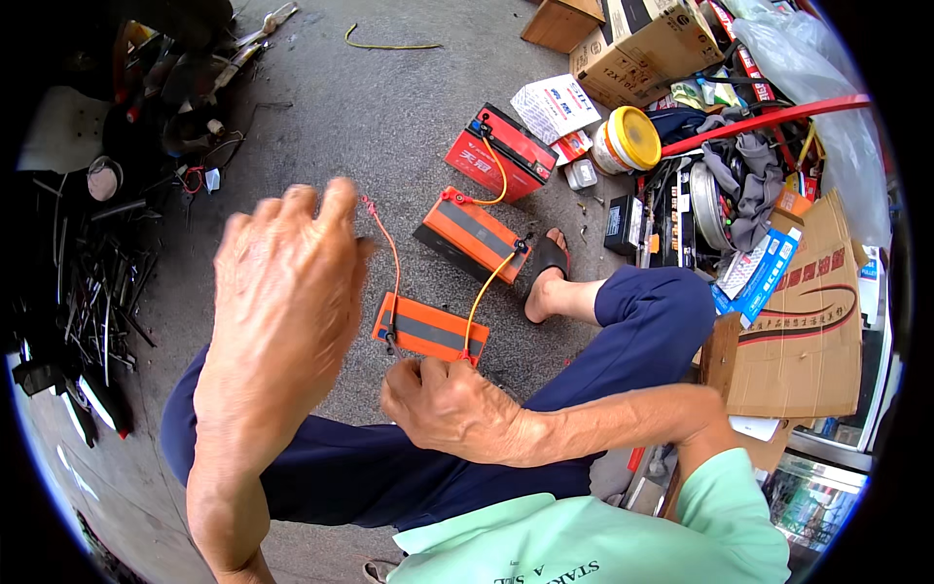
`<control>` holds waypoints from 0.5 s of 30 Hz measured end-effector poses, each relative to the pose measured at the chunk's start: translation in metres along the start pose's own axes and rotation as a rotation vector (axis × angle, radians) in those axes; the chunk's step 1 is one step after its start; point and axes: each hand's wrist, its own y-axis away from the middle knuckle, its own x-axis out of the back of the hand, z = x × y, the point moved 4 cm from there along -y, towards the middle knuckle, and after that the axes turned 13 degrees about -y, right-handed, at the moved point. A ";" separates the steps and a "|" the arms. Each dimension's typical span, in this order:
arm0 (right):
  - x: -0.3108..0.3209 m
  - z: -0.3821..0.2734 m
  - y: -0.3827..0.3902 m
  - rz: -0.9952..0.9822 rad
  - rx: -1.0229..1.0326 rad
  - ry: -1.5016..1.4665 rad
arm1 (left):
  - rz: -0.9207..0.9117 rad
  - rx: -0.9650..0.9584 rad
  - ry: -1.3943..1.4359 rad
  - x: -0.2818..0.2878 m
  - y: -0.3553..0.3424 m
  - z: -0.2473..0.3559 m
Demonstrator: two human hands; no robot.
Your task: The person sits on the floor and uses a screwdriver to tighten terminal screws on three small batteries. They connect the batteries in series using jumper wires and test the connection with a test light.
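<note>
My left hand (282, 292) is raised in front of me, slightly blurred. Its fingers curl down and hide whatever they hold. My right hand (452, 409) is closed at the near edge of the closest orange battery (428, 326), by its black terminal; what its fingertips grip is hidden. A red wire (392, 248) rises from that corner, its far end loose beside my left hand. One yellow wire (486, 290) links this battery to the middle orange-and-black battery (474, 234). Another yellow wire (505, 170) joins the middle one to the red battery (501, 156) farthest away.
My sandalled foot (547, 273) stands beside the middle battery. To the right are a yellow-lidded tub (634, 138), a small black battery (623, 226), cardboard boxes (647, 54) and a red bar (769, 119). Dark scrap (97, 273) lies left; a loose yellow wire (389, 46) lies far off.
</note>
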 end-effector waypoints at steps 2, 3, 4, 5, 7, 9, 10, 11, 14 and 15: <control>0.001 -0.012 -0.005 -0.163 0.133 0.126 | -0.141 -0.010 -0.652 -0.008 0.013 -0.010; 0.002 -0.013 -0.009 -0.200 0.234 0.174 | -0.192 0.025 -0.399 -0.009 0.017 -0.016; 0.004 -0.016 -0.012 -0.253 0.251 0.245 | -0.227 0.028 -0.140 -0.011 0.016 -0.018; 0.004 -0.019 -0.016 -0.307 0.266 0.316 | -0.225 -0.002 -0.046 -0.009 0.014 -0.014; 0.000 -0.026 -0.025 -0.391 0.253 0.371 | -0.109 -0.097 0.055 -0.008 0.016 -0.005; -0.005 -0.032 -0.035 -0.477 0.153 0.071 | -0.060 -0.109 -0.018 -0.008 0.018 -0.002; -0.007 -0.032 -0.041 -0.519 0.117 -0.076 | -0.036 -0.100 -0.053 -0.008 0.020 -0.004; -0.013 -0.030 -0.044 -0.453 0.065 -0.191 | -0.073 -0.078 -0.087 -0.009 0.020 -0.007; -0.009 -0.018 -0.041 -0.381 -0.097 -0.182 | -0.072 -0.054 -0.058 -0.009 0.020 -0.013; -0.009 -0.014 -0.039 -0.377 -0.122 -0.240 | -0.056 -0.049 -0.060 -0.009 0.020 -0.014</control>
